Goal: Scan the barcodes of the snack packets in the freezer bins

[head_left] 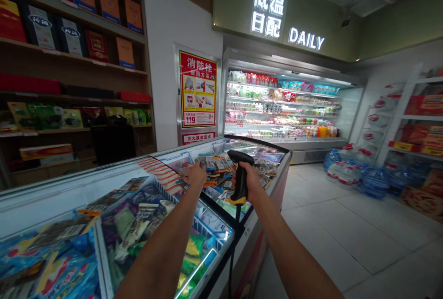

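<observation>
My right hand (252, 181) is wrapped around the grip of a black and yellow handheld barcode scanner (241, 174), held upright over the edge of a chest freezer (254, 239). The scanner's cable hangs down along the freezer's front. Farther left, my left hand (196, 175) reaches out over the freezer, its fingers bent beside a pile of dark and orange snack packets (221, 165). Whatever those fingers may hold is too small to make out. Nearer to me, bagged frozen goods (138, 225) fill a wire basket, and blue packs (65, 262) lie at the lower left.
Shelves (74, 61) with boxes and pouches stand on the left. A lit refrigerated display (282, 105) is at the back beside a red fire hydrant poster (198, 89). Several large water bottles (375, 181) stand on the tiled floor (321, 225) at right, near a rack (420, 116).
</observation>
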### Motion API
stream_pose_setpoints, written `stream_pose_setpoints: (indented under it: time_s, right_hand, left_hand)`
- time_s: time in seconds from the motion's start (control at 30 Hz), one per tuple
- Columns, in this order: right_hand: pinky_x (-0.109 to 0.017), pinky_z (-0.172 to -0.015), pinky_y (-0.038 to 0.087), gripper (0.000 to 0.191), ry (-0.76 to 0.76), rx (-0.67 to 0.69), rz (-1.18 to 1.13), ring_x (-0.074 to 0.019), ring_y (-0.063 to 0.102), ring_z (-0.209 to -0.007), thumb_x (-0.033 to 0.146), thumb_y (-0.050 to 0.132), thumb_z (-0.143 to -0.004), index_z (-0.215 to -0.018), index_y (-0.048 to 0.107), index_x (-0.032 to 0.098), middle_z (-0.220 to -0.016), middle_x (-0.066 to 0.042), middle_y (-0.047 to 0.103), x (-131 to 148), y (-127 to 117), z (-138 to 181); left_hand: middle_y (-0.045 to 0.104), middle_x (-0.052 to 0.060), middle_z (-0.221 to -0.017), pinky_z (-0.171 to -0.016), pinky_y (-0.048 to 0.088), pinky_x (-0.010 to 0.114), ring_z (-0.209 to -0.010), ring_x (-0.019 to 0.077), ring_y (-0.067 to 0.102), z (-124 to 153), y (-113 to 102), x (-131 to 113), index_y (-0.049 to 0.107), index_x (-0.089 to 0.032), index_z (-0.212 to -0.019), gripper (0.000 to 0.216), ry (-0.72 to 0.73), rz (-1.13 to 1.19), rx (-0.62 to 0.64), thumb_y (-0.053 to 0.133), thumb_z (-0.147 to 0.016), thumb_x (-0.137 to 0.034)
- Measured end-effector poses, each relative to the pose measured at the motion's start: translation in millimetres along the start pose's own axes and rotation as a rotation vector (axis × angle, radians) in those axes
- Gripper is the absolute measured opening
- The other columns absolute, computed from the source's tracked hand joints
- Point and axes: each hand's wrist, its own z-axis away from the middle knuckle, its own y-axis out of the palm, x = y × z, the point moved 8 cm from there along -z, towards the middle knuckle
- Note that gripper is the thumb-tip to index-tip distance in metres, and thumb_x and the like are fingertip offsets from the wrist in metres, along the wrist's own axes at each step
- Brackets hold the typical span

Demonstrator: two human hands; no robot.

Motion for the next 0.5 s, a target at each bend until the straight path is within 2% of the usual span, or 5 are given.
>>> stream_pose_setpoints:
  time_s: [0.1,0.2,0.37,0.43,0.5]
  right_hand:
    - [-0.021,-0.031,0.035,0.021,0.044,-0.013,0.019,-0.0102,0.045,-0.032,0.035,0.045,-0.071,-0.059,0.046,0.017,-0.04,0.002,0.05,-17,6,-9]
    - [-0.022,-0.03,0.033,0.022,0.075,0.007,0.025,-0.0107,0.044,-0.031,0.036,0.045,-0.07,-0.059,0.046,0.017,-0.04,0.002,0.049,-34,18,-14]
    - [-0.021,-0.031,0.034,0.019,0.082,0.081,0.044,-0.0103,0.045,-0.032,0.034,0.047,-0.069,-0.065,0.05,0.016,-0.041,0.002,0.05,-57,41,-14]
    - [-0.021,-0.031,0.034,0.02,0.098,0.083,0.056,-0.0099,0.045,-0.031,0.034,0.048,-0.069,-0.064,0.05,0.015,-0.04,0.002,0.05,-64,47,-13]
    - [-0.02,-0.03,0.033,0.021,0.114,0.072,0.062,-0.0093,0.044,-0.031,0.034,0.048,-0.069,-0.061,0.049,0.015,-0.039,0.002,0.049,-69,49,-13]
  left_hand:
    - [0.051,0.008,-0.114,-0.083,0.031,0.051,-0.106,0.0318,0.04,1,-8,-1,0.056,-0.028,-0.106,0.035,0.076,-0.065,-0.039,0.043,-0.074,-0.036]
    - [0.046,0.007,-0.119,-0.085,0.031,0.049,-0.107,0.0291,0.038,-11,-38,21,0.053,-0.027,-0.11,0.037,0.123,-0.088,-0.146,0.04,-0.076,-0.035]
    - [0.044,0.012,-0.121,-0.089,0.022,0.053,-0.111,0.0298,0.036,-40,-115,117,0.048,-0.02,-0.112,0.04,-0.03,-0.358,-0.295,0.038,-0.076,-0.034]
    - [0.051,0.017,-0.11,-0.086,0.022,0.054,-0.107,0.0326,0.04,-49,-130,158,0.051,-0.015,-0.106,0.04,-0.141,-0.47,-0.185,0.039,-0.075,-0.036]
    - [0.055,0.017,-0.1,-0.085,0.021,0.055,-0.102,0.0334,0.044,-56,-134,180,0.053,-0.013,-0.099,0.037,-0.166,-0.541,-0.086,0.043,-0.073,-0.036]
